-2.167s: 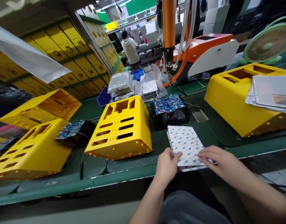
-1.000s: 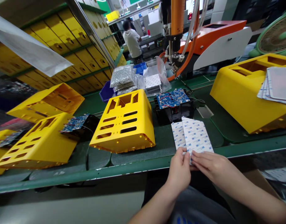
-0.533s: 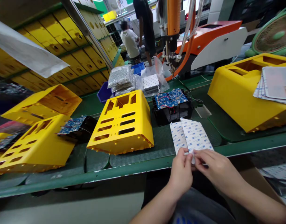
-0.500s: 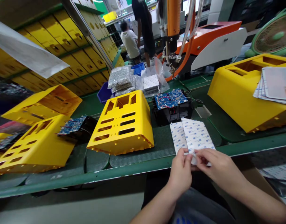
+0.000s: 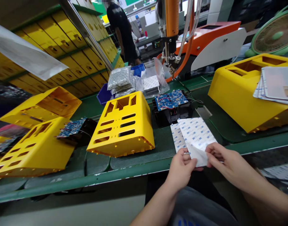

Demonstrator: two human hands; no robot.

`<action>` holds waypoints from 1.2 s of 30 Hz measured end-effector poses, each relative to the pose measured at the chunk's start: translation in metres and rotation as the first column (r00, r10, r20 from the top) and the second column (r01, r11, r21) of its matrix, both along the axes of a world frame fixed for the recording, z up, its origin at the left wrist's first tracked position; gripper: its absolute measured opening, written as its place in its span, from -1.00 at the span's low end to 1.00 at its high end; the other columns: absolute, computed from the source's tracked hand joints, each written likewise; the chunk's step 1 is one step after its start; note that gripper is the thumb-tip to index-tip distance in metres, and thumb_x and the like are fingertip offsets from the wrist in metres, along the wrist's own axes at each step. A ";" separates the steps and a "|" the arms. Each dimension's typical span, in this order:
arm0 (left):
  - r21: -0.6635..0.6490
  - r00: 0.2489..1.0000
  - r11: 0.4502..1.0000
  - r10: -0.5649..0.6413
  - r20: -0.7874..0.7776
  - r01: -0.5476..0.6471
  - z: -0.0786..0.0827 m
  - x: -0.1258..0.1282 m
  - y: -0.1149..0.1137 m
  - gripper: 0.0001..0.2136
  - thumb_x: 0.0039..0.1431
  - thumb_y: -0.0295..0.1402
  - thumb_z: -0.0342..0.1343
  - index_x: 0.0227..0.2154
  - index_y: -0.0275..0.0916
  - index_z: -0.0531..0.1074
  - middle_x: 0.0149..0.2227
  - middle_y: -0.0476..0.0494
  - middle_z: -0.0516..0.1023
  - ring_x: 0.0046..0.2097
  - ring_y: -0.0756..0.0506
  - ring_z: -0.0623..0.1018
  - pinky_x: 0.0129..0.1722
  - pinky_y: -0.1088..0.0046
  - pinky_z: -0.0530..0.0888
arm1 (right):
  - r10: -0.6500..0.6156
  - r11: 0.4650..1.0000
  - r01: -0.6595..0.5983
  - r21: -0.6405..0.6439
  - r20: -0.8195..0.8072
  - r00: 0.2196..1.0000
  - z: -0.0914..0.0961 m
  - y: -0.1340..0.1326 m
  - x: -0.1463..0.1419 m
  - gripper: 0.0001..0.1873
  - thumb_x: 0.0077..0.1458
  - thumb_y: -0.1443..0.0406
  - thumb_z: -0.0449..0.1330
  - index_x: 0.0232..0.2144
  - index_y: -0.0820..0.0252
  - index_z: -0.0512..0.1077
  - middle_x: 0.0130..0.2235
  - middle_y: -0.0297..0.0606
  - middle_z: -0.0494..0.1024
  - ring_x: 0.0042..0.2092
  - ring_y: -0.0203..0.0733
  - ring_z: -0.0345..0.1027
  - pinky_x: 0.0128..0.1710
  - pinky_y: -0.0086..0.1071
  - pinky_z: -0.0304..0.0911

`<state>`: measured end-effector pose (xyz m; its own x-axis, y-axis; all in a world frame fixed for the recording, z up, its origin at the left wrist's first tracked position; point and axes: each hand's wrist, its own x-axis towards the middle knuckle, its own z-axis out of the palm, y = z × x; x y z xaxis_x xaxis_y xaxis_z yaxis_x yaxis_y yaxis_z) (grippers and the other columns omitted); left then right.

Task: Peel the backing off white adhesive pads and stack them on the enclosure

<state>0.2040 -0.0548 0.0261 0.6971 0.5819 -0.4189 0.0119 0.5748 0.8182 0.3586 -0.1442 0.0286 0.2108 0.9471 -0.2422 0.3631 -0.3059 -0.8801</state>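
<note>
Over the front edge of the bench, my left hand (image 5: 182, 166) grips an adhesive sheet (image 5: 199, 133) whose white liner carries a blue printed pattern. My right hand (image 5: 222, 161) pinches the near right edge of that liner (image 5: 197, 152), which is lifted and folded back, showing a plain white underside. A second printed sheet (image 5: 177, 136) lies partly under the first one. Just beyond the sheets stands a blue circuit board (image 5: 170, 99) on a black base. To the left of it is a yellow plastic housing (image 5: 121, 125) with slots.
Another yellow housing (image 5: 242, 91) on the right bears several flat sheets (image 5: 277, 83). More yellow housings (image 5: 35, 147) and a circuit board (image 5: 72, 127) are on the left. Silvery bags (image 5: 120, 78) lie at the back. An orange machine head (image 5: 171, 28) hangs above the bench; a person (image 5: 121, 31) stands beyond.
My right hand has moved right and slightly up, drawing the liner's corner away from the sheet. My left hand keeps its grip. In the background, the standing person has shifted left.
</note>
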 end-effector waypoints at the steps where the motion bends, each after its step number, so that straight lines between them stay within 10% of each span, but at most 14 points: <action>1: 0.010 1.000 1.000 0.012 -0.008 -0.012 -0.001 0.000 0.000 -0.65 -0.03 -0.40 0.20 -0.17 -0.33 0.26 -0.30 -0.18 0.54 -0.30 -0.10 0.56 -0.26 0.32 0.53 | 0.016 1.000 -0.016 0.002 0.003 1.000 0.000 0.000 -0.002 -0.78 0.25 0.10 -0.03 -0.26 0.12 0.21 -0.38 -0.42 0.38 -0.33 -0.37 0.29 -0.29 -0.47 0.19; 9: 0.108 0.990 0.988 0.121 -0.075 -0.113 -0.004 -0.001 -0.001 -0.80 -0.04 -0.42 0.19 -0.35 -0.32 0.31 -0.42 -0.11 0.52 -0.43 -0.02 0.52 -0.40 0.45 0.51 | 0.160 0.981 -0.175 0.087 0.154 0.975 0.012 -0.005 -0.013 -0.80 0.27 0.22 -0.10 -0.10 0.00 0.24 -0.19 -0.39 0.34 -0.19 -0.36 0.25 -0.16 -0.44 0.18; 18: 0.244 0.969 0.969 0.088 -0.231 -0.030 0.009 0.000 -0.001 -0.89 -0.03 -0.57 0.07 -0.45 -0.29 0.27 -0.57 0.07 0.38 -0.53 0.11 0.40 -0.49 0.64 0.35 | 0.008 0.984 -0.105 0.143 0.557 0.830 -0.006 -0.006 -0.023 -0.70 0.15 0.05 0.11 -0.14 0.00 0.20 -0.17 -0.37 0.32 -0.17 -0.26 0.27 -0.25 -0.36 0.23; 28: 0.298 0.961 0.954 0.068 -0.266 0.015 0.007 -0.003 -0.001 -0.88 -0.05 -0.50 0.10 -0.43 -0.27 0.25 -0.57 0.06 0.33 -0.52 0.07 0.35 -0.50 0.57 0.30 | 0.067 0.972 -0.192 0.137 0.622 0.780 0.001 -0.003 -0.022 -0.60 0.11 -0.01 0.12 -0.13 0.09 0.21 -0.13 -0.23 0.28 -0.21 -0.20 0.28 -0.33 -0.37 0.24; 36: 0.358 0.960 0.932 0.155 -0.232 -0.064 -0.001 -0.006 0.000 -0.63 -0.12 -0.24 0.30 -0.54 -0.21 0.14 -0.59 0.12 0.26 -0.53 0.09 0.21 -0.53 0.57 0.19 | 0.066 0.981 -0.138 0.136 0.435 0.898 0.001 0.001 -0.021 -0.55 0.06 -0.05 0.17 -0.16 0.13 0.28 -0.17 -0.27 0.34 -0.24 -0.26 0.27 -0.26 -0.39 0.25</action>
<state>0.1983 -0.0551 0.0249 0.5185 0.7879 -0.3322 0.1968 0.2681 0.9431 0.3371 -0.1429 0.0301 0.1596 0.9872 0.0052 0.7362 -0.1155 -0.6668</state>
